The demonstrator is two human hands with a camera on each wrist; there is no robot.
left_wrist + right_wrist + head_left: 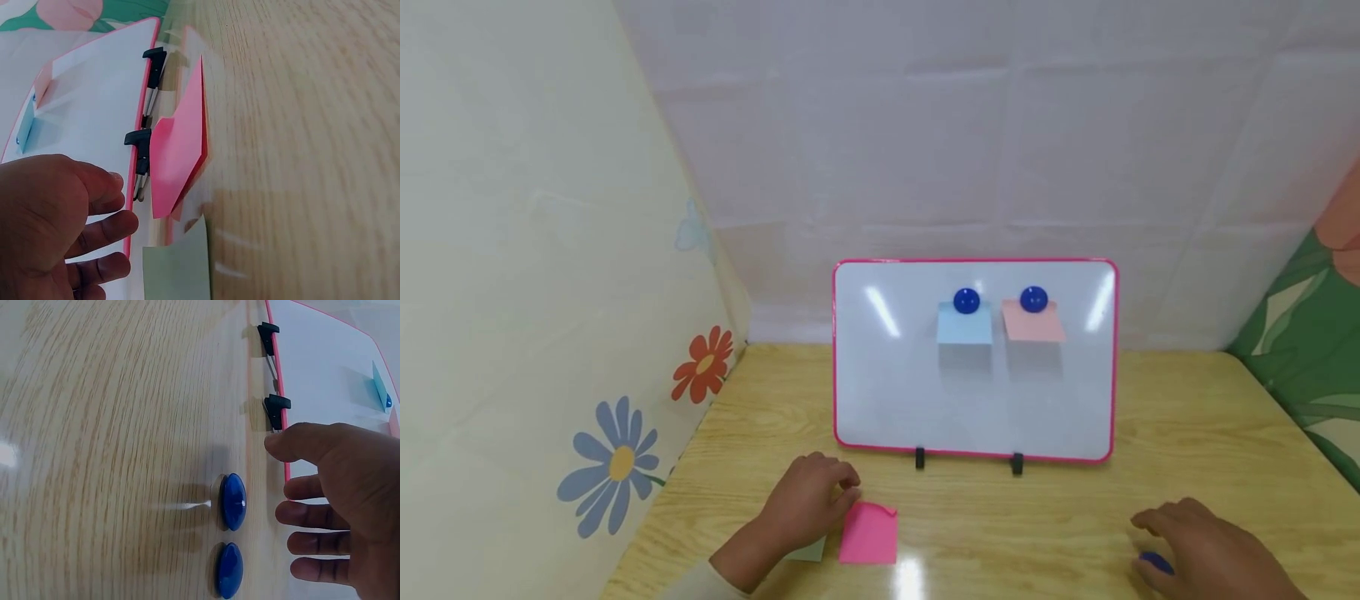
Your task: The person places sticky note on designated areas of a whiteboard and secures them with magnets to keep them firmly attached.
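Above the table's left part my left hand (pixel 808 504) hovers with loosely bent fingers and nothing in them. Just beside it lies a bright pink sticky note (pixel 869 537), its top edge curled up. A pale green sticky note (pixel 178 265) is partly hidden under that hand in the head view. My right hand (pixel 1213 546) is held over the right side, fingers apart and holding nothing. Near it two round blue magnets (pixel 234 502) lie on the wood; the head view shows only one, between thumb and fingers.
A pink-framed whiteboard (pixel 887 392) stands on black feet (pixel 1017 464) at the back. On it, blue magnets hold a light blue note (pixel 965 327) and a light pink note (pixel 1034 325). Flowered cloth (pixel 617 462) hangs at the left, with another at the right.
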